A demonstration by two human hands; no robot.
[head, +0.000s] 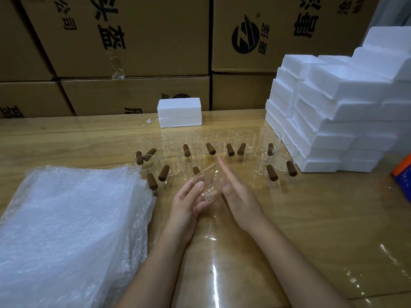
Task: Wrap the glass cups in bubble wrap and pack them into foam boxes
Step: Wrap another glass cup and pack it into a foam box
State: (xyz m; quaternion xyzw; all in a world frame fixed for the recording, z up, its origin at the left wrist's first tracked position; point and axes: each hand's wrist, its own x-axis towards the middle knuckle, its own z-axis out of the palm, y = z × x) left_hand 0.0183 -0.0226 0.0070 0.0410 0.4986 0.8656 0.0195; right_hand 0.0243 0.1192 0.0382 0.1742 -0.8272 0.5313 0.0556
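Observation:
A clear glass cup (208, 185) with a brown wooden handle is held above the table between both hands. My left hand (189, 201) curls its fingers and thumb round the cup's left side and base. My right hand (233, 187) lies flat with straight fingers against the cup's right side. Behind them stand several more glass cups (222, 150) with brown handles, in two loose rows. A thick pile of bubble wrap sheets (71, 223) lies on the left of the table. One closed white foam box (179, 112) sits at the back centre.
A tall stack of white foam boxes (329, 112) fills the right side of the wooden table (311, 218). Large cardboard cartons (133, 41) form a wall behind. An orange and blue packet (403, 172) shows at the right edge.

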